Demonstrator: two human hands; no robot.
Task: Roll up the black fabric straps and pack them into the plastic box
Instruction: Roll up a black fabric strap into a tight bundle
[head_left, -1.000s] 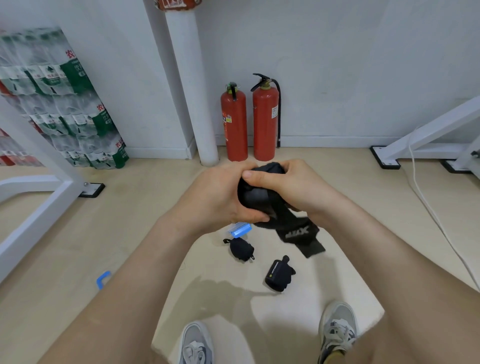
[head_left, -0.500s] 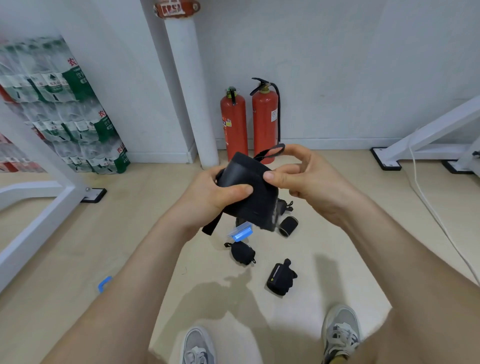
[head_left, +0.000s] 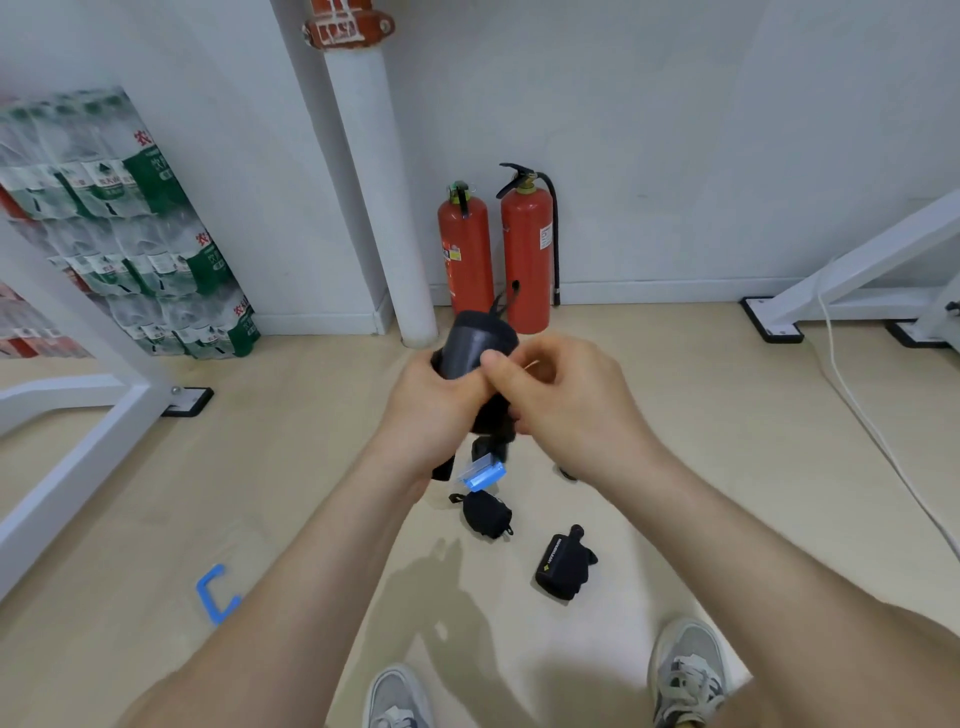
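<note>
At the bottom edge of the frame stand two grey shoes, the left shoe (head_left: 397, 699) and the right shoe (head_left: 688, 675), on a pale floor (head_left: 727, 467). Low on the left, a blue clip (head_left: 215, 595) lies alone on that floor. Just above the shoes, right of centre, lies a rolled strap (head_left: 563, 564) with a yellow mark. A second rolled strap (head_left: 485, 514) lies up and left of it, near but apart. Just above that one sits a blue-and-clear plastic piece (head_left: 483, 473), possibly part of the plastic box, though it is blurred and half hidden. In the centre of the frame both hands hold the black strap (head_left: 475, 340) up off the floor. The left hand (head_left: 434, 410) is curled round its roll from the left, and the right hand (head_left: 566, 405) pinches it with thumb and curled fingers from the right. Beyond, against the white wall, two red fire extinguishers (head_left: 527, 254) stand side by side, with a white pipe (head_left: 379, 208) just to their left. Stacked packs of bottled water (head_left: 124, 228) fill the upper left, and a white frame leg (head_left: 857, 260) slants in at the right edge.
</note>
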